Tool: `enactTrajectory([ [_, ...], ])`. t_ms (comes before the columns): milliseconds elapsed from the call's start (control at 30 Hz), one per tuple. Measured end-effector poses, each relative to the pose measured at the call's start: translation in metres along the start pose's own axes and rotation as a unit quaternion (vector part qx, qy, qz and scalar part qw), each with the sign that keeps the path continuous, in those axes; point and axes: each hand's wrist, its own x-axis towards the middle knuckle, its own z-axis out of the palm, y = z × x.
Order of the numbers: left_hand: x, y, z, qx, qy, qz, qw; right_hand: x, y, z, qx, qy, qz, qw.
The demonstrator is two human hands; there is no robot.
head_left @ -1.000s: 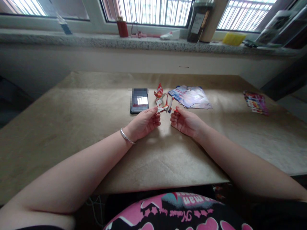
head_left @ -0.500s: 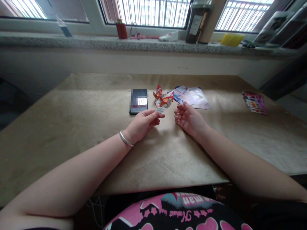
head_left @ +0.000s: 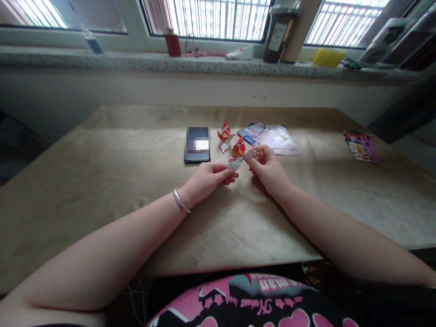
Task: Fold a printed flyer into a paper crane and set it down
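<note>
Since prev. frame (approx. 0.5 s): R hand (head_left: 270, 170) now back on the small folded red-and-white printed paper piece (head_left: 237, 152), its fingers apart from it before; paper has turned, red tip now pointing far; L hand (head_left: 209, 178) shifted slightly R.

Head view, now: paper held up between both hands, mid-table, near side of a second folded red-and-white printed paper piece (head_left: 224, 135). L thumb + forefinger pinch its near white end, other fingers curled. R thumb + fingertips pinch a greyish-white flap on its R side. Silver metal bangle (head_left: 182, 200) on L wrist.

2nd piece lies between the black-edged rectangular phone (head_left: 197, 147) (L; screen up, part pixelated) and the overlapping pale blue-violet printed sheets (head_left: 272, 138) (R). Multicoloured pink-purple printed cards (head_left: 361, 146) well apart, far R. All on tan smooth-topped table (head_left: 102, 195). Sill beyond: red cylindrical container (head_left: 173, 44), L; yellow block (head_left: 329, 57), R.
</note>
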Motion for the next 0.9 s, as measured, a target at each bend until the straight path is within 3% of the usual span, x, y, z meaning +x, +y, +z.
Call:
enactTrajectory([
  [233, -0.003, 0.001, 0.002, 0.046, -0.011, 0.024, 0.999, 0.002, 0.000, -0.003, -0.035, -0.007, 0.008, 0.999],
  [400, -0.002, 0.000, 0.001, 0.077, 0.115, 0.114, 0.984, 0.001, 0.002, -0.005, -0.130, -0.018, -0.081, 0.988],
  [467, -0.001, 0.000, -0.001, 0.128, 0.135, 0.143, 0.972, -0.001, 0.001, -0.004, -0.164, -0.036, -0.103, 0.980],
  [733, 0.004, -0.004, -0.011, 0.310, 0.112, 0.250, 0.910, -0.001, 0.005, -0.004, -0.193, -0.068, -0.123, 0.971],
  [900, 0.006, -0.005, -0.012, 0.325, 0.120, 0.240, 0.907, 0.000, 0.006, -0.005, -0.226, -0.096, -0.124, 0.961],
])
